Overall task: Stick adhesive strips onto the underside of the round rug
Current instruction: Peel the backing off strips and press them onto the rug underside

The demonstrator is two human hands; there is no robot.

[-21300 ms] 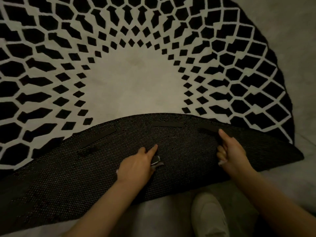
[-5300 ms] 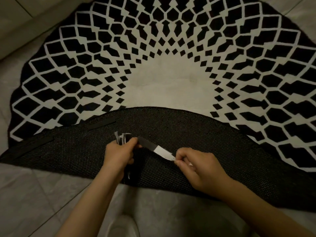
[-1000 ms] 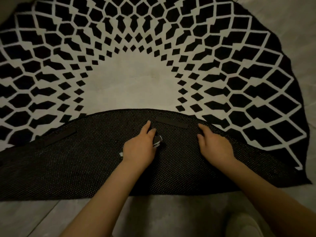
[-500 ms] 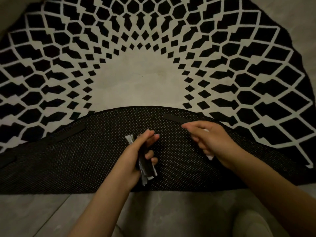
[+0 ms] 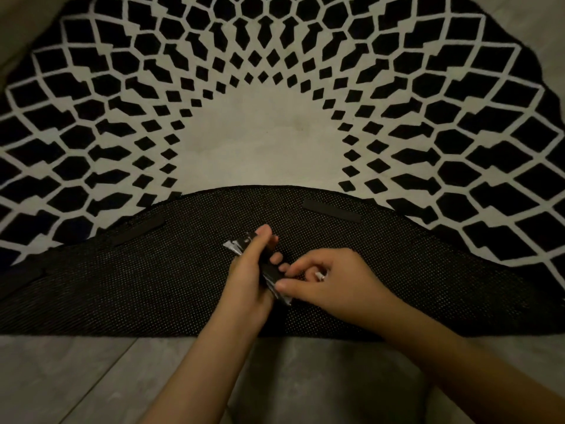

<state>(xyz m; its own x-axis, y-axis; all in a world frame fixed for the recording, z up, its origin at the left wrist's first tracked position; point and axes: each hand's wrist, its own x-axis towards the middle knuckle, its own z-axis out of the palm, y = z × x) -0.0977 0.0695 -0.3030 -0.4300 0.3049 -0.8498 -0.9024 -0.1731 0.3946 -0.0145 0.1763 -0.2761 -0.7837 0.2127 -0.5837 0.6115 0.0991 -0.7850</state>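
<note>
- Floor [image 5: 76, 381]: grey tiles along the bottom, under both forearms.
- Rug [image 5: 263, 139]: round, black-and-white diamond pattern w/ pale centre, fills most of the view; near edge is folded back toward the centre, so the dark dotted underside [image 5: 122, 289] faces up across the lower middle.
- Far-left strip [image 5: 21, 281]: dark, lies on underside near the left frame edge, hard to make out.
- Left strip [image 5: 139, 229]: dark, stuck flat on underside near the fold's curved edge, angled.
- Left hand [image 5: 249, 276]: fingers curled round a small bundle of strips [image 5: 266, 266], black w/ silvery backing showing at top and bottom ends; held just above the underside, approx. mid-frame.
- Right hand [image 5: 333, 281]: thumb and fingertips pinch the lower end of the bundle, touching left hand; a small pale bit shows by the fingers, can't tell what.
- Right strip [image 5: 331, 211]: dark, stuck flat on underside near the fold edge, up and right of the hands, well apart from left strip.
</note>
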